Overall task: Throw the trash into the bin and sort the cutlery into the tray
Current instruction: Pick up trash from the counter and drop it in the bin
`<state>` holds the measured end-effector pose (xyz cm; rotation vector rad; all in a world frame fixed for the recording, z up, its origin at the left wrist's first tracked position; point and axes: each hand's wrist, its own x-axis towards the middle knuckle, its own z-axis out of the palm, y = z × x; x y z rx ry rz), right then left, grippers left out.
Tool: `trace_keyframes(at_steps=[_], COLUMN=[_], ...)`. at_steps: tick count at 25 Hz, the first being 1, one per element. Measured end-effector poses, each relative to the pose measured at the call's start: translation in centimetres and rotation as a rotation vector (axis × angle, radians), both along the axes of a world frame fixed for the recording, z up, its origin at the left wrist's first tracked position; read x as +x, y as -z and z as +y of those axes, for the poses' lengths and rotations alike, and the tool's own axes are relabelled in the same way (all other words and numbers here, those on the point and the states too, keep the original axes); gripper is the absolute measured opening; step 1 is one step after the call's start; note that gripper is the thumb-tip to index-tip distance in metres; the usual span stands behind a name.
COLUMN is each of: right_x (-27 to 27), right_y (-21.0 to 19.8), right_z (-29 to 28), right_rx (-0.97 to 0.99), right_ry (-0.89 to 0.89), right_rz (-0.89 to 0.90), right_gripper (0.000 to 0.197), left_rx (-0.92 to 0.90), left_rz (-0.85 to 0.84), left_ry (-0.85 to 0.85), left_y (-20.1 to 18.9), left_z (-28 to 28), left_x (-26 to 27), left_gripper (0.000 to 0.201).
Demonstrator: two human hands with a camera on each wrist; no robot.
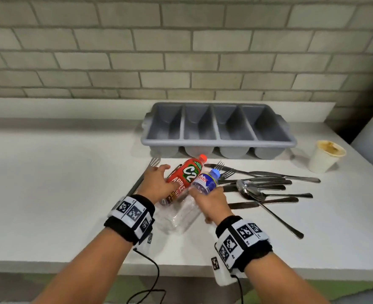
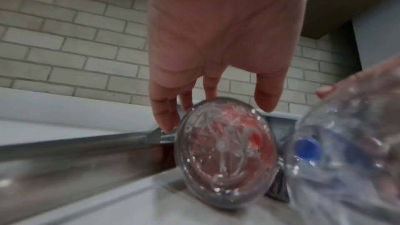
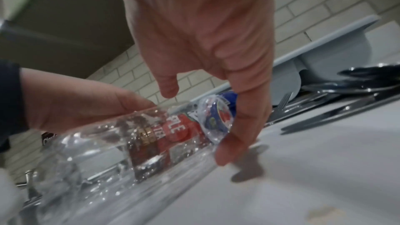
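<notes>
Both hands are down on the two bottles at the near middle of the white counter (image 1: 49, 183). Left hand (image 1: 157, 183) lies over the red-labelled bottle (image 1: 185, 176) with fingers spread and fairly straight, not clearly wrapped round it. Right hand (image 1: 211, 201) has fingers and thumb curled round the clear water bottle (image 1: 203, 183), which lies just beside the red one, touching it.

The red bottle is clear plastic with a red cap, lying on its side with the cap toward the wall; the water bottle has a blue cap and a blue label — its body looks crumpled. To their right lies a loose heap of steel cutlery (image 1: 264, 185): forks, knives, spoons. One more fork (image 1: 146, 172) lies left of the left hand. Behind stands a grey four-compartment tray (image 1: 218, 139), and a used paper cup (image 1: 325, 155) stands at the far right.

The wall (image 1: 181, 51) is pale brick.

The red label reads "C2" and "APPLE"; the wrist view adds "TEA". The blue label is too blurred to read.
</notes>
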<state>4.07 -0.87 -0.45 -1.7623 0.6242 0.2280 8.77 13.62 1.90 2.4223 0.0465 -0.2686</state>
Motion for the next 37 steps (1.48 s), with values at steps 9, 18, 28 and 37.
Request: trace_keyframes(at_steps=[9,18,28,37], right_x=[2.0,-3.0,-16.7,-32.6], right_y=[2.7,0.1,-1.1,17.4], right_z=[1.6,-4.1,-23.0,-34.1], right_rx=[0.155,0.100,-0.083,-0.022], right_ry=[0.145,0.091,0.587,0.783], right_rz=[0.039,-0.244,-0.582,-0.135], right_gripper=[0.084,0.029,0.055,0.047], left_rx=[0.229,-0.122,-0.664,-0.261], left_rz=[-0.024,-0.182,0.023,0.474], left_ry=[0.088,0.086,0.317,0.501], left_y=[1.6,-1.4,-0.3,13.2], left_z=[0.2,-1.2,-18.7,-28.7], left_x=[0.8,-3.3,-16.4,-28.1], left_gripper=[0.052,0.045,0.040,0.057])
